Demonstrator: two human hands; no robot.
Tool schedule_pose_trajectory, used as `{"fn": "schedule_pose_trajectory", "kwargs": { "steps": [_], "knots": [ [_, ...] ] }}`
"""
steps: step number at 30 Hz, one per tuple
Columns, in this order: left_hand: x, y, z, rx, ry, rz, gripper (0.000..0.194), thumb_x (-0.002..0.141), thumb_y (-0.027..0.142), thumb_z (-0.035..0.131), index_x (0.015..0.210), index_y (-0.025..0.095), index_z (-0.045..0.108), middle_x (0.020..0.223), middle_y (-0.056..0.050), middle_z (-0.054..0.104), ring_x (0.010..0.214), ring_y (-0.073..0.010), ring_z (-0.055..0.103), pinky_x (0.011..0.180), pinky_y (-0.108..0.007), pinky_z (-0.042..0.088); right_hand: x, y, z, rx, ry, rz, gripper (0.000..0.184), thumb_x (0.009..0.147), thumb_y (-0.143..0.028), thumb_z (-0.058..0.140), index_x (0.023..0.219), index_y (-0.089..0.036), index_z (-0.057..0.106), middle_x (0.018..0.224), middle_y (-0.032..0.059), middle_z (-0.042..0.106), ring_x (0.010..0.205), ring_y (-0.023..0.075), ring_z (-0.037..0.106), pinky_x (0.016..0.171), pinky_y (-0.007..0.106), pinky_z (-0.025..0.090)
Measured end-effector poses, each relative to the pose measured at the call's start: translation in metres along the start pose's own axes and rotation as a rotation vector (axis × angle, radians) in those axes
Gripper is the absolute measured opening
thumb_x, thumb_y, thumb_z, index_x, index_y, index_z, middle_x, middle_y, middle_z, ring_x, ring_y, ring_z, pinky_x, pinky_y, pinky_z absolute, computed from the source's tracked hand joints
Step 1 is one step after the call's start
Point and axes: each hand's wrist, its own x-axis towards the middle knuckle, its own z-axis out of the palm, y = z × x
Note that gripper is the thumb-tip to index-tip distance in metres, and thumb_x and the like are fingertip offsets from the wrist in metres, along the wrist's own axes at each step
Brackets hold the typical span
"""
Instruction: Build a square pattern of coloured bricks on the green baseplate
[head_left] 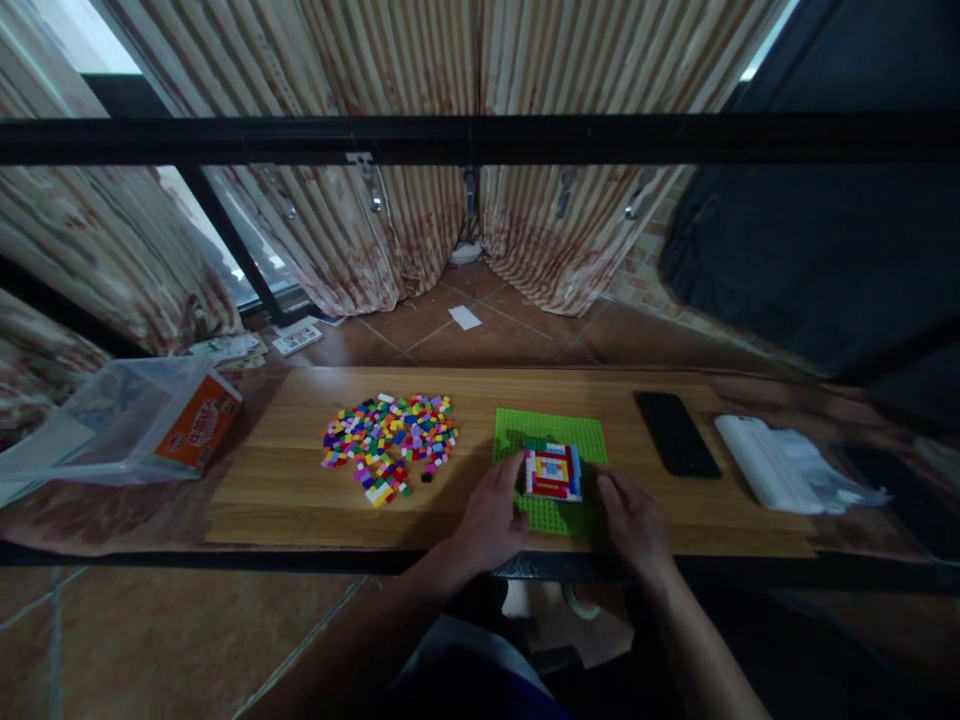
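A green studded baseplate (551, 425) lies on the wooden board in front of me. On it sits a flat, multicoloured toy-brick build (553, 472), with rings of red, yellow, white and blue. My left hand (495, 515) grips the baseplate's left side, its fingertips against or very near the build's left edge. At the right side, my right hand (632, 518) is closed on the baseplate's edge, its thumb a little apart from the build. The undersides of both hands are hidden. Left of the baseplate spreads a loose pile of small coloured bricks (394, 435).
The wooden board (270, 480) carries a black phone (677, 434) on the right. Beside it lies a white packet (761, 463) in clear plastic. A clear plastic bin (112, 420) with an orange label stands at far left. A black metal rail (480, 140) crosses beyond.
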Motion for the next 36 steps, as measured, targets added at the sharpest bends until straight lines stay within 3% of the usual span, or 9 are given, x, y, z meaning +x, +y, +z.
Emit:
{"fn": "schedule_pose_trajectory", "kwargs": {
  "steps": [3, 9, 15, 20, 26, 36],
  "knots": [
    [0.007, 0.001, 0.006, 0.051, 0.025, 0.029, 0.084, 0.076, 0.015, 0.062, 0.150, 0.015, 0.023, 0.146, -0.016, 0.045, 0.133, -0.0295, 0.044, 0.114, -0.050, 0.037, -0.012, -0.007, 0.014, 0.015, -0.016, -0.018, 0.054, 0.090, -0.057, 0.044, 0.117, -0.015, 0.066, 0.114, 0.0147, 0.071, 0.104, 0.0277, 0.065, 0.093, 0.045, 0.048],
    [0.016, -0.011, 0.003, 0.160, 0.102, 0.018, 0.064, 0.088, 0.022, 0.055, 0.146, 0.017, 0.030, 0.141, -0.015, 0.051, 0.128, -0.0286, 0.050, 0.108, -0.049, 0.043, -0.009, -0.025, 0.031, 0.006, -0.052, -0.055, 0.057, 0.089, -0.056, 0.044, 0.121, -0.012, 0.064, 0.116, 0.0165, 0.070, 0.104, 0.0283, 0.066, 0.092, 0.044, 0.049],
    [0.019, -0.012, -0.002, 0.222, 0.096, 0.040, 0.081, 0.086, 0.026, 0.058, 0.152, 0.018, 0.012, 0.142, -0.015, 0.049, 0.127, -0.0286, 0.050, 0.106, -0.049, 0.044, 0.005, -0.023, 0.031, 0.057, -0.007, -0.033, 0.059, 0.088, -0.059, 0.043, 0.115, -0.013, 0.068, 0.111, 0.0158, 0.072, 0.101, 0.0284, 0.067, 0.091, 0.044, 0.049],
    [0.025, 0.002, 0.003, 0.276, 0.086, 0.001, 0.099, 0.075, 0.047, 0.068, 0.152, 0.017, 0.013, 0.145, -0.017, 0.044, 0.127, -0.0351, 0.048, 0.105, -0.050, 0.044, 0.017, -0.034, 0.038, 0.020, 0.023, -0.036, 0.063, 0.089, -0.062, 0.040, 0.110, -0.011, 0.069, 0.104, 0.0169, 0.073, 0.091, 0.0276, 0.067, 0.083, 0.040, 0.050],
    [0.026, 0.005, 0.014, 0.337, 0.103, -0.036, 0.102, 0.073, 0.049, 0.068, 0.151, 0.013, 0.013, 0.141, -0.018, 0.047, 0.122, -0.0350, 0.049, 0.099, -0.048, 0.046, 0.013, -0.031, 0.054, -0.179, 0.166, 0.009, 0.071, 0.091, -0.062, 0.030, 0.112, -0.006, 0.068, 0.103, 0.0232, 0.071, 0.088, 0.0315, 0.066, 0.075, 0.040, 0.046],
    [0.029, -0.003, 0.017, 0.411, 0.075, 0.010, 0.101, 0.075, 0.055, 0.063, 0.150, 0.008, 0.015, 0.138, -0.019, 0.049, 0.114, -0.0338, 0.052, 0.089, -0.045, 0.051, 0.007, -0.027, 0.066, -0.384, 0.308, -0.029, 0.067, 0.095, -0.056, 0.024, 0.111, -0.009, 0.070, 0.102, 0.0220, 0.071, 0.081, 0.0300, 0.065, 0.065, 0.037, 0.043]
  ]
}}
